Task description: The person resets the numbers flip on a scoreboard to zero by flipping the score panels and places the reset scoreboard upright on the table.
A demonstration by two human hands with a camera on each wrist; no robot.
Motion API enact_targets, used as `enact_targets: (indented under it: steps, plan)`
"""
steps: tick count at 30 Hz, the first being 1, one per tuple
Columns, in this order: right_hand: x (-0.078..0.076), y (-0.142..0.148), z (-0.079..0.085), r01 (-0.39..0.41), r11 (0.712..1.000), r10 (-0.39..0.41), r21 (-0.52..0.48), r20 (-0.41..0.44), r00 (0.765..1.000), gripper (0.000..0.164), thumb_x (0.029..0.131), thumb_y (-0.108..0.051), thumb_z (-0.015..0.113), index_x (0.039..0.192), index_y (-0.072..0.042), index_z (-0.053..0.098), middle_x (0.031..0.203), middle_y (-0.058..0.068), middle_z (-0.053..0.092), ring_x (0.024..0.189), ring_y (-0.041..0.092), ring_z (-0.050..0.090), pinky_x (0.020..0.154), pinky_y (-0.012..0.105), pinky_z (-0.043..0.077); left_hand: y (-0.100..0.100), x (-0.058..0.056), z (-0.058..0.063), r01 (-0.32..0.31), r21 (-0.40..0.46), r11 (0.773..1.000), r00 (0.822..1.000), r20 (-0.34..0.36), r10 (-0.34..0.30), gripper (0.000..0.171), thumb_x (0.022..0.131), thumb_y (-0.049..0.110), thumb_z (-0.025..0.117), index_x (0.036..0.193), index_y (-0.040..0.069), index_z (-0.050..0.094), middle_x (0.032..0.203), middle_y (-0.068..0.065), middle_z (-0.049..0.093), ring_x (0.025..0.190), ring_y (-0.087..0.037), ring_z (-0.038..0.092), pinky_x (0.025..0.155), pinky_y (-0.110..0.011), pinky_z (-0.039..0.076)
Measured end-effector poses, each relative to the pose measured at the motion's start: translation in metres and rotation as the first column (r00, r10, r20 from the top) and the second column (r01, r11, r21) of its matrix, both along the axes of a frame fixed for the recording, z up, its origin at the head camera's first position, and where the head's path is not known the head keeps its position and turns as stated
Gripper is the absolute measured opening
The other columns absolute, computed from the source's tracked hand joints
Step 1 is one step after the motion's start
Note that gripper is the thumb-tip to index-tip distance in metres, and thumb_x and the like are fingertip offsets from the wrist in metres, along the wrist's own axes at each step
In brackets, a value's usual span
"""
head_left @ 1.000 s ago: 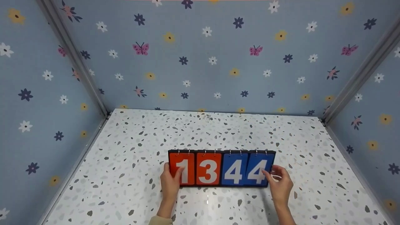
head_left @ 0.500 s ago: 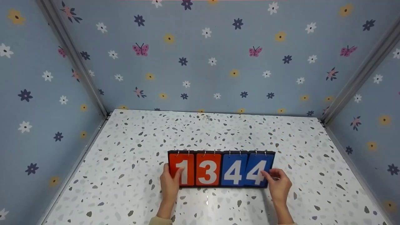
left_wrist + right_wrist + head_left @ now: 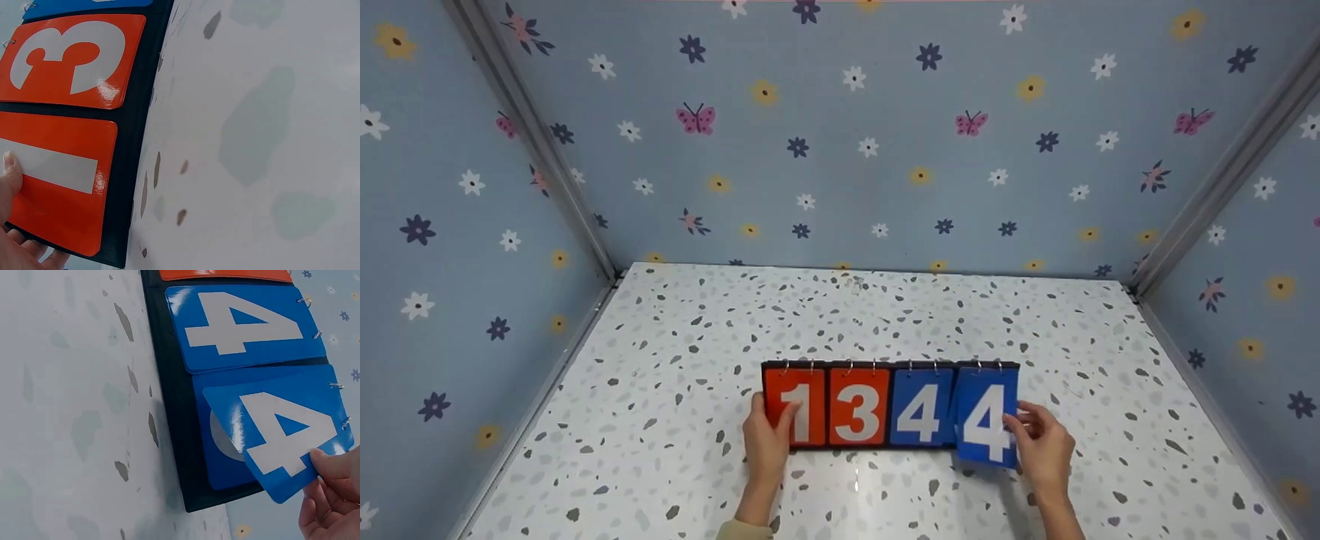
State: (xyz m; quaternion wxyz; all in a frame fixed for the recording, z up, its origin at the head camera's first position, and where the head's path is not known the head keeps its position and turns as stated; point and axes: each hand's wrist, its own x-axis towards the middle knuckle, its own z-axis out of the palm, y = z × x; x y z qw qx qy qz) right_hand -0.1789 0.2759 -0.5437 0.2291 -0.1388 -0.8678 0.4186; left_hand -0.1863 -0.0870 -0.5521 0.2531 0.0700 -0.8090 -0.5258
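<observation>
A flip scoreboard (image 3: 828,409) with a black backing tilts up from the table, reading 1, 3, 4, 4 on ringed cards. My left hand (image 3: 766,442) grips its left end, thumb on the red 1 card (image 3: 62,208) and fingers behind. At the other end my right hand (image 3: 1044,448) pinches the side edge of the rightmost blue 4 card (image 3: 270,433) between thumb and fingers. That card swings out from the board on its rings. Beneath it, a blue card with a rounded white shape (image 3: 222,439) partly shows; its digit is mostly hidden.
The red 3 card (image 3: 858,406) and the other blue 4 card (image 3: 921,409) hang against the backing. Under the board lies a white speckled tabletop (image 3: 697,315). Blue flowered panels (image 3: 840,150) stand at the back and both sides.
The rightmost blue 4 card has come away from the backing, its lower edge now below the board's bottom. My right hand has moved slightly right with it. The left hand stays put.
</observation>
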Motion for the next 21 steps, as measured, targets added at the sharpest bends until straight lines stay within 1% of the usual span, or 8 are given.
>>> enact_targets:
  steps: [4, 5, 8, 11, 12, 16, 18, 21]
  plan:
    - [-0.017, 0.031, -0.044, -0.088, 0.994, 0.09, 0.061, -0.033, 0.995, 0.049, 0.079, -0.019, 0.069, 0.125, -0.02, 0.05, 0.083, 0.003, 0.065, 0.06, 0.011, 0.055, 0.052, 0.021, 0.044, 0.0, 0.0, 0.0, -0.005, -0.007, 1.0, 1.0, -0.004, 0.005, 0.035, 0.078, 0.025, 0.07, 0.095, 0.003, 0.049, 0.078, -0.006, 0.058, 0.066, -0.015, 0.05, 0.062, -0.03, 0.044]
    - [-0.015, 0.034, -0.041, -0.15, 0.988, 0.152, 0.019, -0.076, 0.986, 0.049, 0.08, -0.015, 0.068, 0.125, -0.02, 0.05, 0.083, 0.005, 0.066, 0.06, 0.013, 0.055, 0.054, 0.022, 0.045, 0.0, 0.0, -0.001, -0.007, -0.01, 1.0, 1.0, -0.005, 0.007, 0.035, 0.077, 0.025, 0.07, 0.095, 0.003, 0.049, 0.077, -0.006, 0.058, 0.066, -0.016, 0.05, 0.061, -0.03, 0.044]
    - [-0.018, 0.05, -0.051, -0.245, 0.968, 0.237, -0.048, -0.13, 0.963, 0.05, 0.079, -0.016, 0.07, 0.125, -0.022, 0.051, 0.085, 0.004, 0.066, 0.063, 0.014, 0.058, 0.056, 0.02, 0.046, 0.0, 0.0, -0.001, -0.014, -0.023, 1.0, 1.0, -0.005, 0.014, 0.036, 0.077, 0.025, 0.071, 0.093, 0.003, 0.048, 0.074, -0.005, 0.056, 0.064, -0.015, 0.048, 0.059, -0.029, 0.043]
    - [-0.007, 0.048, -0.022, -0.333, 0.927, 0.312, -0.176, -0.134, 0.941, 0.041, 0.081, -0.015, 0.068, 0.12, -0.013, 0.057, 0.091, 0.007, 0.066, 0.071, 0.016, 0.058, 0.06, 0.02, 0.046, 0.0, -0.001, -0.002, -0.016, -0.032, 0.999, 1.0, -0.002, 0.016, 0.037, 0.077, 0.026, 0.071, 0.094, 0.003, 0.048, 0.074, -0.005, 0.056, 0.065, -0.015, 0.048, 0.059, -0.029, 0.043]
    - [-0.007, 0.049, -0.018, -0.319, 0.931, 0.307, -0.174, -0.095, 0.947, 0.039, 0.081, -0.019, 0.069, 0.118, -0.013, 0.058, 0.093, 0.006, 0.065, 0.072, 0.015, 0.058, 0.06, 0.018, 0.046, -0.001, -0.001, -0.002, -0.015, -0.03, 0.999, 1.0, 0.0, 0.015, 0.037, 0.077, 0.026, 0.071, 0.094, 0.003, 0.048, 0.075, -0.005, 0.056, 0.065, -0.015, 0.048, 0.06, -0.029, 0.043]
    - [0.016, 0.032, 0.045, -0.407, 0.858, 0.409, -0.313, -0.061, 0.91, 0.029, 0.087, -0.016, 0.061, 0.108, 0.004, 0.061, 0.1, 0.009, 0.064, 0.081, 0.014, 0.059, 0.066, 0.021, 0.048, -0.001, -0.001, -0.002, -0.01, -0.018, 1.0, 1.0, 0.002, 0.011, 0.037, 0.077, 0.026, 0.071, 0.094, 0.003, 0.048, 0.076, -0.006, 0.057, 0.065, -0.015, 0.049, 0.06, -0.029, 0.044]
    - [0.022, 0.028, 0.064, -0.451, 0.819, 0.461, -0.356, -0.062, 0.885, 0.029, 0.09, -0.012, 0.056, 0.109, 0.009, 0.058, 0.103, 0.007, 0.064, 0.086, 0.012, 0.06, 0.07, 0.022, 0.048, -0.001, 0.0, -0.001, -0.011, -0.015, 1.0, 1.0, 0.0, 0.011, 0.037, 0.076, 0.025, 0.072, 0.094, 0.003, 0.048, 0.076, -0.006, 0.057, 0.065, -0.015, 0.049, 0.059, -0.029, 0.044]
    - [0.024, 0.028, 0.079, -0.493, 0.773, 0.504, -0.4, -0.086, 0.859, 0.026, 0.09, 0.002, 0.05, 0.111, 0.016, 0.054, 0.105, 0.004, 0.064, 0.092, 0.01, 0.059, 0.073, 0.022, 0.048, -0.001, 0.0, -0.001, -0.01, -0.019, 1.0, 1.0, 0.001, 0.01, 0.037, 0.077, 0.025, 0.071, 0.094, 0.003, 0.048, 0.077, -0.006, 0.058, 0.066, -0.015, 0.05, 0.061, -0.03, 0.045]
